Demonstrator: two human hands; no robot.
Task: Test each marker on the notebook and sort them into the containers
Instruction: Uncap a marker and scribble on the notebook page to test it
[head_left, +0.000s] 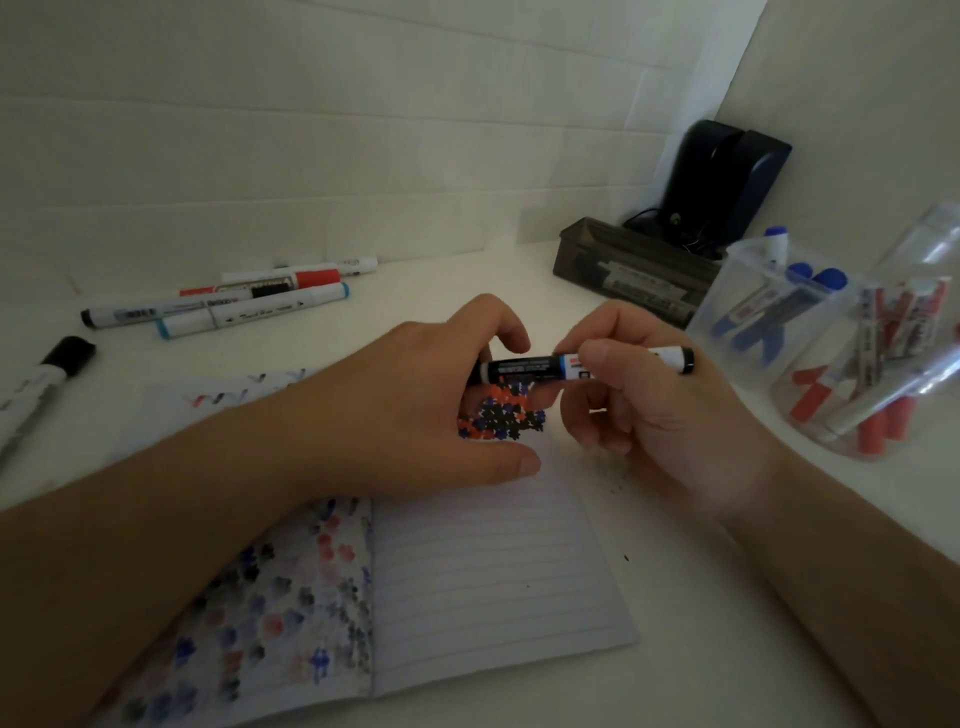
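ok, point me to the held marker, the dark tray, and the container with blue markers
held marker (524, 368), head view, on its black label mid-barrel.
dark tray (597, 247), head view, on its near-left wall.
container with blue markers (727, 312), head view, on its clear front wall.

Both hands hold a black marker (576, 367) level above the open notebook (498, 571): left hand (415, 415) grips its cap end, right hand (639, 384) pinches the barrel
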